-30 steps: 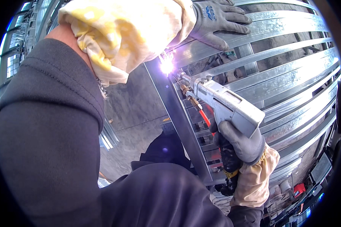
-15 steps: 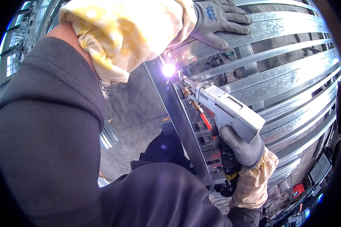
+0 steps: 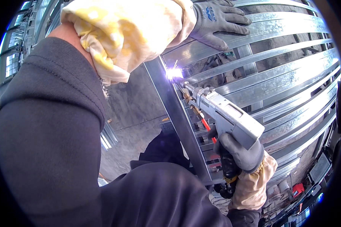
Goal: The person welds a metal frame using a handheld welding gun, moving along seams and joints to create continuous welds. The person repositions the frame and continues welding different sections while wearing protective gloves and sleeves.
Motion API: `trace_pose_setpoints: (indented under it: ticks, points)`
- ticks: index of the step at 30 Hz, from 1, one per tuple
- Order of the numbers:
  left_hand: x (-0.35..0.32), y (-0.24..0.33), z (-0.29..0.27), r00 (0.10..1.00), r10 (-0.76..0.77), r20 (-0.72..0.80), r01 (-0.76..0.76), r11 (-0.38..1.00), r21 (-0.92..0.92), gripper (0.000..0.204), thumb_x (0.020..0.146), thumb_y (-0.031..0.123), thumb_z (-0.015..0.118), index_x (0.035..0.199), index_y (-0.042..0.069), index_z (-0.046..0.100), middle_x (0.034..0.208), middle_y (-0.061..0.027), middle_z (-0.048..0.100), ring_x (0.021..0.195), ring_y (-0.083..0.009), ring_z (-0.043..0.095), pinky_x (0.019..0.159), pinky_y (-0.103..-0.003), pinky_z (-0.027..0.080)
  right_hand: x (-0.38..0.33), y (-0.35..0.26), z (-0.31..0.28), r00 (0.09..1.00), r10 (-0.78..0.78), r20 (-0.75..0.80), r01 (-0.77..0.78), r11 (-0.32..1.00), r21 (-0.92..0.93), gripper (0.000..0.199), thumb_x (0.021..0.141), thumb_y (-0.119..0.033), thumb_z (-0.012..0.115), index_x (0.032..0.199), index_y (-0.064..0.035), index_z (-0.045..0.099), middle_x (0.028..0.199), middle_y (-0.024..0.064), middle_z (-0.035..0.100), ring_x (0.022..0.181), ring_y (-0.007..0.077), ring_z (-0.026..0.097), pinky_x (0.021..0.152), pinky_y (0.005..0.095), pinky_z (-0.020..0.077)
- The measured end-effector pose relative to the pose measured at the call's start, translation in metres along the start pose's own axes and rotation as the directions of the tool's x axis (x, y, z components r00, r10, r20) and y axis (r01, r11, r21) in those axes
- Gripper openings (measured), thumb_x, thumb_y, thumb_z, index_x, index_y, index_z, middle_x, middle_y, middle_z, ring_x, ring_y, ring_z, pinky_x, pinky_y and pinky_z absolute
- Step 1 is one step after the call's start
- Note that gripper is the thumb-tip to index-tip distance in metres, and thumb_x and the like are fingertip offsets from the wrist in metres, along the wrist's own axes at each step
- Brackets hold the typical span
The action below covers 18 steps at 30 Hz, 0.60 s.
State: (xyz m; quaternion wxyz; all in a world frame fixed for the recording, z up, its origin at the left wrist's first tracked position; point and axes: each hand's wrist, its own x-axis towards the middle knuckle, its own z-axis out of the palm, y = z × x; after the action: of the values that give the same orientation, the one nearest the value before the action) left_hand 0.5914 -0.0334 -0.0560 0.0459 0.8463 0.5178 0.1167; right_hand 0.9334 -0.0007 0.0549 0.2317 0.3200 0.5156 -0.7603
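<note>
In my right hand [image 3: 243, 151], gloved in grey, is a silver welding gun [image 3: 231, 117], gripped by its handle. A bright arc with sparks [image 3: 174, 73] burns at the nozzle, on the dark metal beam [image 3: 174, 113] where a crossbar meets it; the glare hides the joint itself. Along the gun's underside run a brass fitting [image 3: 192, 104] and a red hose [image 3: 206, 124]. My left hand [image 3: 219, 24], also in a grey glove, lies with fingers spread on a wide galvanized bar [image 3: 271, 25] at the far side of the frame.
Several long galvanized bars [image 3: 280, 79] run off to the right, with a cross-piece [image 3: 247, 60] beneath them. Grey floor [image 3: 136, 109] shows left of the beam. A red object [image 3: 298, 189] lies among clutter at the lower right. My dark-clothed knee [image 3: 163, 189] is close to the beam.
The arc and the gun's nozzle have shifted slightly right and nearer along the joint. My left hand stays in place on the bar.
</note>
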Motion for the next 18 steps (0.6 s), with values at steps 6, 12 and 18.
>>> trace_pose_setpoints:
  ticks: [6, 12, 18]
  points:
    - [0.0, 0.003, -0.005, 1.0, 0.003, -0.029, -0.003, 1.0, 0.007, 0.087, 0.08, 0.057, 0.064, 0.148, 0.008, 0.043, 0.154, -0.024, 0.036, 0.144, -0.0434, 0.032, 0.116, -0.058, 0.025, -0.004, 0.001, 0.001, 0.978, -0.204, -0.046, 0.204, 0.979, -0.01, 0.041, 0.091, -0.008, 0.069, 0.127, 0.0047, 0.057, 0.096, 0.0113, 0.068, 0.072, 0.014, 0.066, 0.062, 0.0273, 0.0541]
    - [-0.003, 0.0, 0.001, 0.997, 0.019, -0.076, -0.018, 1.0, 0.013, 0.083, 0.082, 0.055, 0.063, 0.147, 0.007, 0.045, 0.152, -0.0243, 0.038, 0.142, -0.0441, 0.034, 0.115, -0.059, 0.025, 0.04, -0.031, 0.009, 0.973, -0.224, -0.058, 0.229, 0.969, 0.091, 0.037, 0.093, -0.011, 0.064, 0.126, 0.0053, 0.057, 0.088, 0.0065, 0.068, 0.067, 0.0108, 0.063, 0.058, 0.0259, 0.0521]
    - [-0.001, -0.002, -0.001, 0.998, 0.029, -0.052, -0.029, 1.0, -0.01, 0.08, 0.084, 0.051, 0.062, 0.146, 0.005, 0.044, 0.153, -0.025, 0.037, 0.142, -0.0441, 0.033, 0.115, -0.058, 0.025, 0.052, -0.039, 0.019, 0.99, -0.14, -0.033, 0.142, 0.985, 0.102, 0.034, 0.092, -0.01, 0.062, 0.122, 0.0053, 0.06, 0.086, 0.0068, 0.068, 0.063, 0.0106, 0.063, 0.056, 0.0253, 0.0512]
